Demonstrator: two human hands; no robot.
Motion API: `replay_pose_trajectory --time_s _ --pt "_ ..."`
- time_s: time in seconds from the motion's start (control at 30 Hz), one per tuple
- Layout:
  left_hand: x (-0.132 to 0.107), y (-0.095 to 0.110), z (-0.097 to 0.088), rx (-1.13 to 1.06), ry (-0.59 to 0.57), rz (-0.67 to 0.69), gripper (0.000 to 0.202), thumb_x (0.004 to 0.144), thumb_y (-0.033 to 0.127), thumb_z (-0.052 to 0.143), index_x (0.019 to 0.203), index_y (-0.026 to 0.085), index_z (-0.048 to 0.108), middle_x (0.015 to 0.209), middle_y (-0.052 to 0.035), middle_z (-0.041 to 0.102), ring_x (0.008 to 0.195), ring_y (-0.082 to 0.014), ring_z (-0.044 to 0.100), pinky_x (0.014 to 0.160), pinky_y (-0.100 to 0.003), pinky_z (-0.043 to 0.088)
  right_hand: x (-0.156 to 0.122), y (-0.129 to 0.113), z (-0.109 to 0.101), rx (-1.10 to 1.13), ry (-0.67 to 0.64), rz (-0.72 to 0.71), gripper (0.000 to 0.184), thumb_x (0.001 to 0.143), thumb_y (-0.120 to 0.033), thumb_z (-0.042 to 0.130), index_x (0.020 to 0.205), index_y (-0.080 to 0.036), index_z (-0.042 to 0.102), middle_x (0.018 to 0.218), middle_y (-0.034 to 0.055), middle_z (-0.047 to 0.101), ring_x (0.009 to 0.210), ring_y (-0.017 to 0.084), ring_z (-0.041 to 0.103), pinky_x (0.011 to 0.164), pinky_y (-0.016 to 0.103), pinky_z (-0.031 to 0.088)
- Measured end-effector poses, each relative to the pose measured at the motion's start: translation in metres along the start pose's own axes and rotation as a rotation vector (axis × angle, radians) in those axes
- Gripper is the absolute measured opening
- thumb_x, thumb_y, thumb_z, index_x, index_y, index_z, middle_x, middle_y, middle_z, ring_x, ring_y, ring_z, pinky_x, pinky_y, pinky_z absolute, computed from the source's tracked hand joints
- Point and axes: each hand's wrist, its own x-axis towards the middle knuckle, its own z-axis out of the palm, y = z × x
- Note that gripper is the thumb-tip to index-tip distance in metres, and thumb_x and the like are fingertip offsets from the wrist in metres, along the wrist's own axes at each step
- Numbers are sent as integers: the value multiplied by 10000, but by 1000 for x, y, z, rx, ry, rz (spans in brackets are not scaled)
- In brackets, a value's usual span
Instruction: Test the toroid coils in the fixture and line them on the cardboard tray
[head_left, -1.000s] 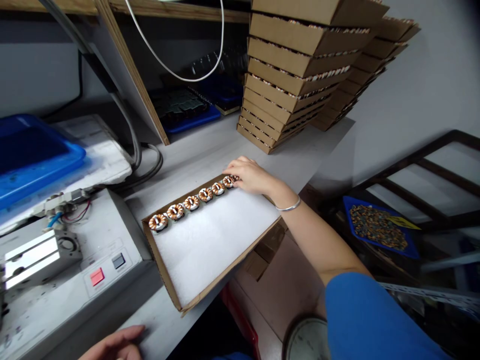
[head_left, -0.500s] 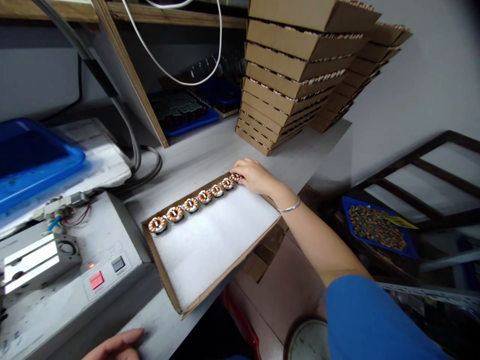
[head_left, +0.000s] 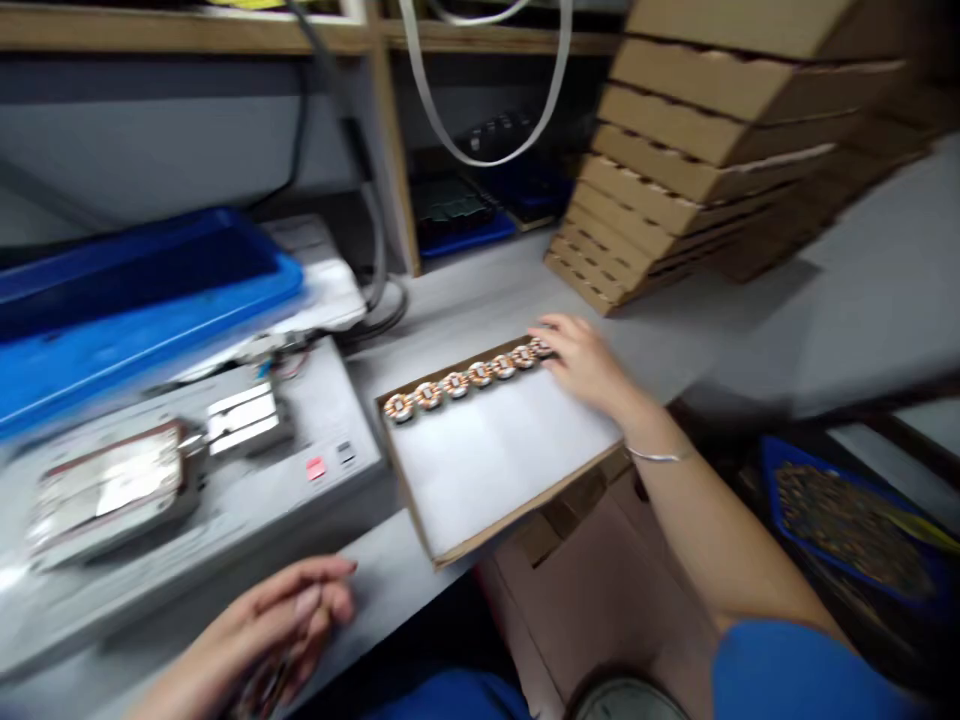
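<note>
A row of copper-wound toroidal coils lines the far side of a shallow cardboard tray with a white foam lining. At the row's right end, my right hand has its fingers and thumb around the last coil, which is partly hidden. Left of the tray's near corner, my left hand is raised with its fingers curled. Beneath those fingers show small copper-toned parts that look like more toroidal coils, blurred and partly covered.
To the left stands a grey machine with a red button, and a blue tray behind it. Stacked cardboard trays rise at the back right. A blue bin of small parts sits lower right. A white cable loop hangs above.
The view has swung left, so the workbench appears shifted right. My left hand has come further into view, showing parts in it. My right hand stays at the row's end.
</note>
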Motion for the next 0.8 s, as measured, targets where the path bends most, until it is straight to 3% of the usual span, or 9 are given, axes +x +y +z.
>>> replay_pose_trajectory --time_s 0.1,0.13,0.23,0.33,0.43,0.57,0.67,0.73,0.8 --pt "-18 23 12 -281 -122 189 276 810 332 500 999 170 619 798 -74 678 456 -90 523 392 -172 406 -1 -54 -14 275 114 -116 373 794 -137 544 1163 -188 550 1155 96 548 1078 236 502 946 424 406" --pt "-22 29 11 -352 -133 239 319 826 343 459 1004 130 614 856 -118 680 601 -164 610 473 -231 482 -1 -77 -18 381 103 -175 365 801 -159 549 1163 -209 549 1144 82 559 1072 230 512 942 423 415" --pt "-31 39 3 -534 -194 289 478 843 440 379 1085 74 567 1060 -199 636 972 -306 596 714 -435 529 -3 -152 -23 634 -57 -422 390 808 -215 565 1191 -273 521 1115 52 591 1060 227 526 918 426 437" --pt "-43 37 -7 -643 -243 319 538 833 500 360 1120 81 540 1006 -165 662 911 -263 624 768 -422 505 -7 -223 -12 739 -235 -652 427 812 -244 563 1225 -311 479 1154 33 585 1078 221 516 920 422 430" --pt "-54 25 -15 -677 -174 387 523 832 494 356 1120 97 537 940 -134 679 824 -222 642 767 -356 487 -10 -281 5 712 -300 -700 409 797 -326 579 1189 -230 515 1142 83 587 1081 254 503 904 448 423" --pt "-68 6 -33 -704 -7 567 490 812 501 370 982 101 596 957 -139 670 990 -280 581 917 -400 398 -15 -334 18 700 -370 -688 304 800 -261 568 1079 -141 575 1049 136 598 1015 262 528 865 426 450" --pt "-90 -2 -66 -450 237 757 387 782 441 476 973 128 603 1019 -119 647 1051 -293 531 937 -399 372 -6 -352 19 833 -390 -659 306 807 -167 533 1112 -193 554 1046 90 580 983 199 542 849 348 476" --pt "-111 -8 -103 -74 603 876 369 735 389 584 1028 164 590 1087 -94 612 1050 -285 515 935 -377 363 12 -355 20 862 -339 -603 330 806 -147 529 1126 -224 544 1052 73 564 965 180 544 840 334 480" --pt "-130 -19 -147 338 1051 916 443 731 406 599 1110 181 554 1191 -84 536 1060 -287 491 962 -385 330 35 -353 22 802 -252 -527 325 797 -138 538 1109 -228 557 1043 70 557 915 176 552 822 347 482"
